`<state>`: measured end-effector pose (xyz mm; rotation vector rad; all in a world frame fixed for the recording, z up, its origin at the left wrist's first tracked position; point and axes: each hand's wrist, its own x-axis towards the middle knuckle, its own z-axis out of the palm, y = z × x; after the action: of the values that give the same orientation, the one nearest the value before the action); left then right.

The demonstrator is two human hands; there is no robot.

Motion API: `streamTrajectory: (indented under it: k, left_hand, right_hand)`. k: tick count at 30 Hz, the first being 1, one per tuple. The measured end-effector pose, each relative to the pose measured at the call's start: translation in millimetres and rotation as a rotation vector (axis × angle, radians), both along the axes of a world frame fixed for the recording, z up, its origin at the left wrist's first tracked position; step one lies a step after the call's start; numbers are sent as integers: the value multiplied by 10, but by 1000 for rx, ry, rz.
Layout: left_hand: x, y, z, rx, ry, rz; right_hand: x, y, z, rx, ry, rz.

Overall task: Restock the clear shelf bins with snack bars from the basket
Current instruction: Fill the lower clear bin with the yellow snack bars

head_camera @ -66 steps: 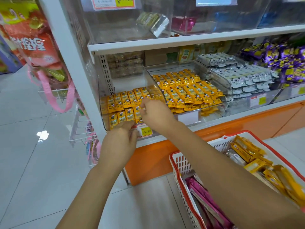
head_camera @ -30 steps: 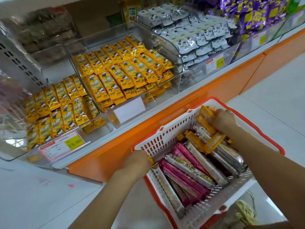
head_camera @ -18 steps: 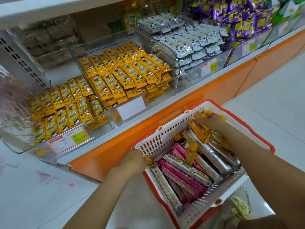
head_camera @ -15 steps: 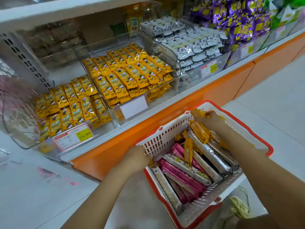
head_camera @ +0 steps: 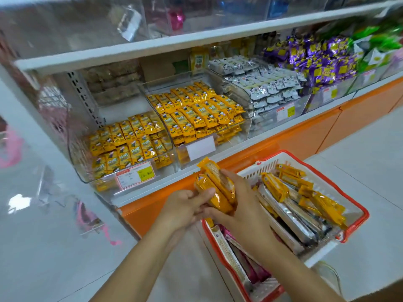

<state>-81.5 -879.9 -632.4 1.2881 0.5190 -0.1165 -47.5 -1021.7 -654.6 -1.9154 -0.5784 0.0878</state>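
Beside shelf bins (head_camera: 73, 149), left hand (head_camera: 184, 209) and right hand (head_camera: 244, 210) both clasp orange snack bars (head_camera: 218, 192) by the basket (head_camera: 366, 214).

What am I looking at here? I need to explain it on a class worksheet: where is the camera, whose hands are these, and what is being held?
There is no machine here. A person wears one camera on the head, pointing forward and down, so the picture shows their own two arms. The left hand and right hand together grip a few yellow snack bars over a red-rimmed basket. The basket holds more yellow bars, silver packs and pink packs. In front is a shop shelf with clear bins. Two hold small yellow packets, the next holds silver-white packets, and further right are purple ones.
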Motion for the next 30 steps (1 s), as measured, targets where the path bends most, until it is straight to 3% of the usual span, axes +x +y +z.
streamTrajectory:
  k: [3, 11, 22, 26, 30]
  left_hand:
    - [-128, 146, 8, -164, -64, 15]
    - [-303, 285, 136, -478, -183, 99]
    - [-299, 288, 256, -399, -178, 107]
    - [-301, 279, 266, -420, -160, 101]
    - [-286, 279, 270, -342, -167, 139]
  right_hand:
    - [-55, 47, 73, 222, 152, 49]
    - [-106, 158, 186, 383, 358, 77]
    - [-106, 158, 358, 330, 452, 32]
    - [-95, 151, 394, 305, 370, -21]
    - [-97, 218, 419, 106, 136, 17]
